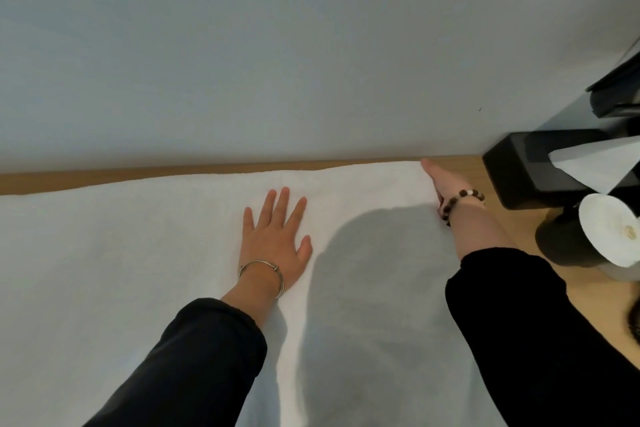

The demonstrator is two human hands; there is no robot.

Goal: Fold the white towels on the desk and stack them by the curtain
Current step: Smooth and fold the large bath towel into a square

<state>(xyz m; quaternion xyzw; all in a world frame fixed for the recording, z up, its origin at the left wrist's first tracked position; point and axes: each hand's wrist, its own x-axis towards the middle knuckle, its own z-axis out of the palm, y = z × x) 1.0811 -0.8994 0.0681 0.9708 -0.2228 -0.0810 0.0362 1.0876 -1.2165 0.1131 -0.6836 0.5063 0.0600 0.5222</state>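
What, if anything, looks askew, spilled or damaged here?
Nothing stands out. The white towel lies flat on the desk, left hand pressing it, right hand at its far corner; tissue box sits beside it.

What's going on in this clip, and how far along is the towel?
A person has a white towel spread flat on a wooden desk against the wall. The left hand presses flat on its middle. The right hand lies along its right edge, fingertips at the far corner. No fold is visible. A black tissue box and a paper roll stand to the right.
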